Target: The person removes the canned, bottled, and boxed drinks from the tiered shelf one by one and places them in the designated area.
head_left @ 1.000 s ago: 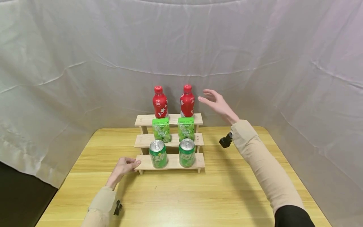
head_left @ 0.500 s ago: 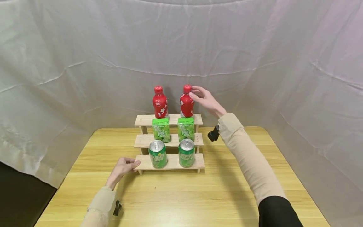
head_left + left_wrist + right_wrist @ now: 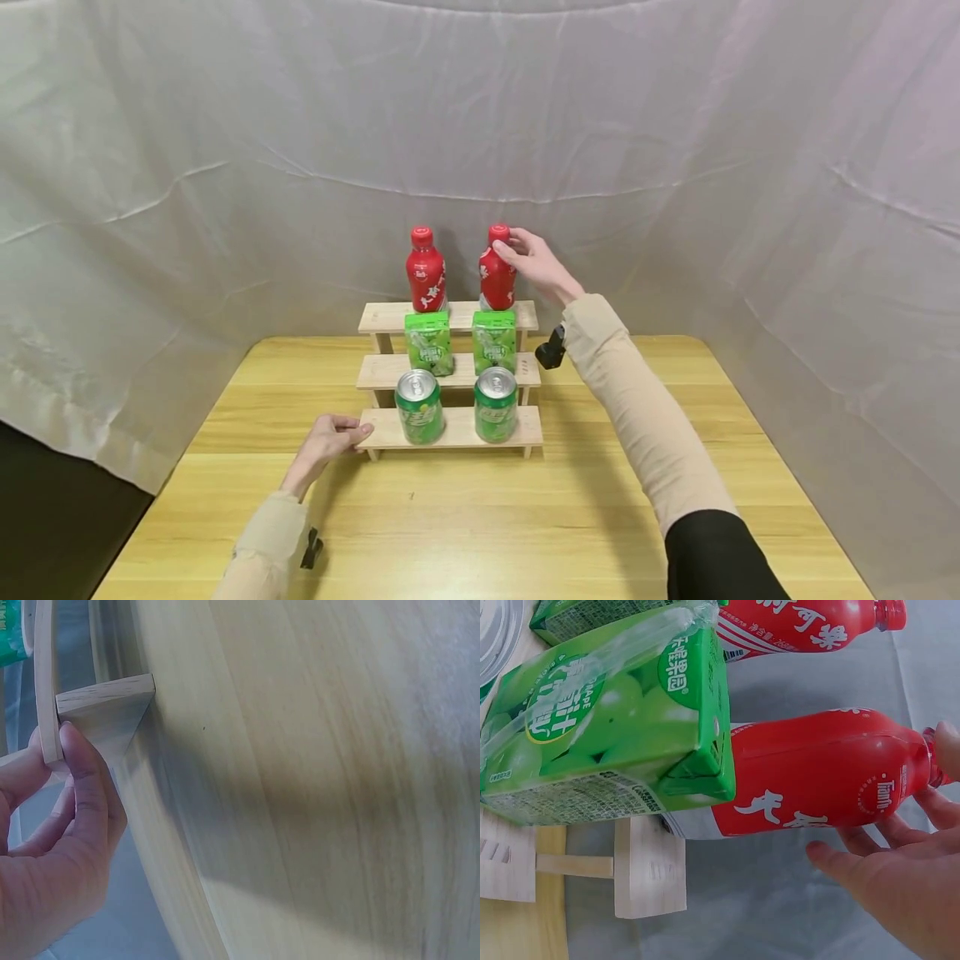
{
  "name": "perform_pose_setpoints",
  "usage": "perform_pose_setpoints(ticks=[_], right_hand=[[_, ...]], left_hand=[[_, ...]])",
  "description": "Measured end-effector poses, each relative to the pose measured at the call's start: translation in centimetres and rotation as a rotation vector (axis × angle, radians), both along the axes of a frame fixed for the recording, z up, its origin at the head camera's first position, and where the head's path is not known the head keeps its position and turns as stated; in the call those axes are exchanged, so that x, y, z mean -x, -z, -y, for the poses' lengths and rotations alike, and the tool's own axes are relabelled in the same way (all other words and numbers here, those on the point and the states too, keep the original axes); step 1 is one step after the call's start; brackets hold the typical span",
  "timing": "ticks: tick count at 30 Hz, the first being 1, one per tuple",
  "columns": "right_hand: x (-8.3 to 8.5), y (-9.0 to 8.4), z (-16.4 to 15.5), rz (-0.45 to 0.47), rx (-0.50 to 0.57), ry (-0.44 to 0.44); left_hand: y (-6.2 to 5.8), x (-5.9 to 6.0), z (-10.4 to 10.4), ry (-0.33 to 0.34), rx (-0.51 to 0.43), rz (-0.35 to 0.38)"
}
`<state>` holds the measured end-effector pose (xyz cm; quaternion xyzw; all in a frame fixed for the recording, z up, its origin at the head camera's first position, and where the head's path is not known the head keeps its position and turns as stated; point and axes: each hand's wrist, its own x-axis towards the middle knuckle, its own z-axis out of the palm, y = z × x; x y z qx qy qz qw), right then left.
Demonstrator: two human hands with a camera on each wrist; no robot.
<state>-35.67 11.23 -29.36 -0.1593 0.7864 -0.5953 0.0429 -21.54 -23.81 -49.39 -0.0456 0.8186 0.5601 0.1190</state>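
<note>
Standing upright, one red bottle [image 3: 498, 283], long axis vertical, cap up, in the grip of the right hand [image 3: 537, 262]: thumb and fingers narrowed about the neck. Base below that grip, on the top shelf of the rack [image 3: 457, 423]. Rack: pale wood, three steps, shelves running left to right; left end of the lowest shelf pinched between thumb and fingers of the left hand [image 3: 327, 437]. Second bottle [image 3: 426, 279]: red, upright, cap up, left of the right hand's grip. Cartons [image 3: 493, 343], two: green, upright, middle shelf, below the right hand's grip. Cans [image 3: 420, 412], two: green, upright, lowest shelf, right of the left hand's grip.
</note>
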Motion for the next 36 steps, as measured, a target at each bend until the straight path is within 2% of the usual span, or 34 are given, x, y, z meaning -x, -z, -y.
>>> perform_pose_setpoints(ticks=[5,14,21,36], right_hand=[[-0.1,-0.1,0.3,0.001,-0.004,0.023],[-0.1,-0.2,0.7,-0.065,-0.078,0.077],[-0.4,-0.2,0.6,-0.085,-0.048,0.096],[-1.7,-1.1,-3.2,-0.163,-0.035,0.179]], left_hand=[[-0.1,-0.1,0.0,0.003,-0.015,-0.001],[-0.1,-0.2,-0.2,-0.010,0.003,0.001],[0.1,0.0,-0.1,-0.016,0.022,-0.006],[0.2,0.2,-0.2,-0.016,0.006,0.001]])
